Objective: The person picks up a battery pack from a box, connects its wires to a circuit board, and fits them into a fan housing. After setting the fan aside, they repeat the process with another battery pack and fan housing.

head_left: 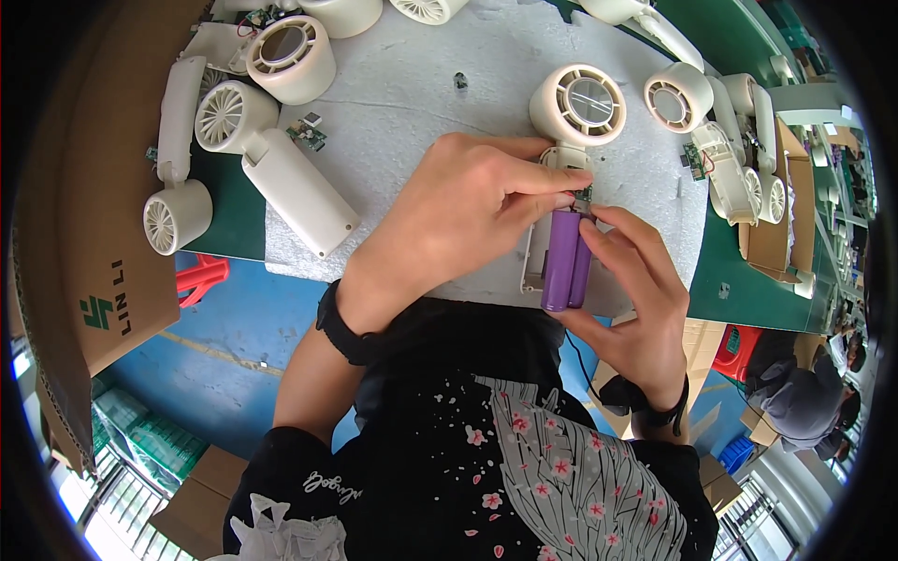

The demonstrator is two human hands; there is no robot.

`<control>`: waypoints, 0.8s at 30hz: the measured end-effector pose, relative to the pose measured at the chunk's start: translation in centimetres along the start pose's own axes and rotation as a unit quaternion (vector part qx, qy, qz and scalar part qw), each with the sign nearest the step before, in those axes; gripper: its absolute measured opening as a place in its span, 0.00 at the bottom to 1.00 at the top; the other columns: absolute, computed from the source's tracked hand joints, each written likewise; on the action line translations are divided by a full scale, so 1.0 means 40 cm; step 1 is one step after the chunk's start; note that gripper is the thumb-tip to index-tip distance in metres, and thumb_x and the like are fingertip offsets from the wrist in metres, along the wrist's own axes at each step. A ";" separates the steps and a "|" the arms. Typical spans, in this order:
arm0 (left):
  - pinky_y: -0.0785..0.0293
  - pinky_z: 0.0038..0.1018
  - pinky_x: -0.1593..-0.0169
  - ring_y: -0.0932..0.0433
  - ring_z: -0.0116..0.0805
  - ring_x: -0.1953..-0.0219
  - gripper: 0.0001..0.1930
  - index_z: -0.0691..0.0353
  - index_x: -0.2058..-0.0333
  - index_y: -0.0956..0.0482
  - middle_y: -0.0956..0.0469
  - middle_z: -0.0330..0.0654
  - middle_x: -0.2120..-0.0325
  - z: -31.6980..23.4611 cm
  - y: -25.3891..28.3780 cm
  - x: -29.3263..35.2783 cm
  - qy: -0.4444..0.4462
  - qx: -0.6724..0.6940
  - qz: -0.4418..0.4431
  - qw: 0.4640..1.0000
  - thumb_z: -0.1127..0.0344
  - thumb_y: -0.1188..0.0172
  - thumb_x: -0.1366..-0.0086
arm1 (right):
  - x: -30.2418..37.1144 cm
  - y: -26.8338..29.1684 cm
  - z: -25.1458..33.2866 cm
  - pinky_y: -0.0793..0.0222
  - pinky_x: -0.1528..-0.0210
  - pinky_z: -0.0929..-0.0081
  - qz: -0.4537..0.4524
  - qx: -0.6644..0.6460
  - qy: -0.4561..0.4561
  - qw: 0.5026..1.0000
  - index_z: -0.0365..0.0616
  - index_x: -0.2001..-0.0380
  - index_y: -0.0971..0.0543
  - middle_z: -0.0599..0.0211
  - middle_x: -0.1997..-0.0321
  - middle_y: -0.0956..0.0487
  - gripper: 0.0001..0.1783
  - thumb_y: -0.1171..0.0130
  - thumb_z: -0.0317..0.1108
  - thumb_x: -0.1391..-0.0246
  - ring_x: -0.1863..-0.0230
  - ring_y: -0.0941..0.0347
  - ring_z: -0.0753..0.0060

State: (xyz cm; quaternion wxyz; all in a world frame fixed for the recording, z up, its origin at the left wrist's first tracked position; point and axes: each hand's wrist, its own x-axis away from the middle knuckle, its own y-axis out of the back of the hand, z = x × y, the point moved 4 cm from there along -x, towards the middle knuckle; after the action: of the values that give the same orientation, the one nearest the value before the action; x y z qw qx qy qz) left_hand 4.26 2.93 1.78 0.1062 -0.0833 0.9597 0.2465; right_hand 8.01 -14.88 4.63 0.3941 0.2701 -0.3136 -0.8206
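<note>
A white handheld fan (578, 105) lies near the front of the grey foam sheet, its round head pointing away from me and its handle shell (530, 266) open. Two purple cylindrical batteries (561, 262) sit side by side at the handle. Thumb and forefinger of my left hand (458, 201) pinch a small green circuit board (584, 194) just above the batteries' far end. My right hand (645, 290) grips the batteries from the right, with fingers at their top and the thumb by the lower end. My left fingers partly hide the board.
White fans (238, 117) and loose circuit boards (307, 133) lie on the left of the foam sheet (402, 103). More fan parts (678, 98) lie at the right, beside an open carton (795, 215). A large cardboard box (103, 187) stands left. A person (809, 397) sits far right.
</note>
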 end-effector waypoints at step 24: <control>0.22 0.28 0.68 0.17 0.45 0.71 0.15 0.55 0.58 0.15 0.18 0.54 0.62 0.004 0.001 0.006 -0.056 -0.004 -0.042 0.998 0.73 0.35 0.46 | -0.027 -0.017 0.044 0.25 0.56 0.66 0.037 0.044 -0.085 0.995 0.37 0.48 0.24 0.54 0.42 0.31 0.40 0.26 0.20 0.73 0.56 0.27 0.59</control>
State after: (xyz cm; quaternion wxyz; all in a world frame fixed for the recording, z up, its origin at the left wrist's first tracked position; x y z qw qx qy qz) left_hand 4.07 3.01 1.59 0.1699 -0.1100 0.9469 0.2499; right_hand 7.08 -13.13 5.50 0.3840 0.2046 -0.3920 -0.8106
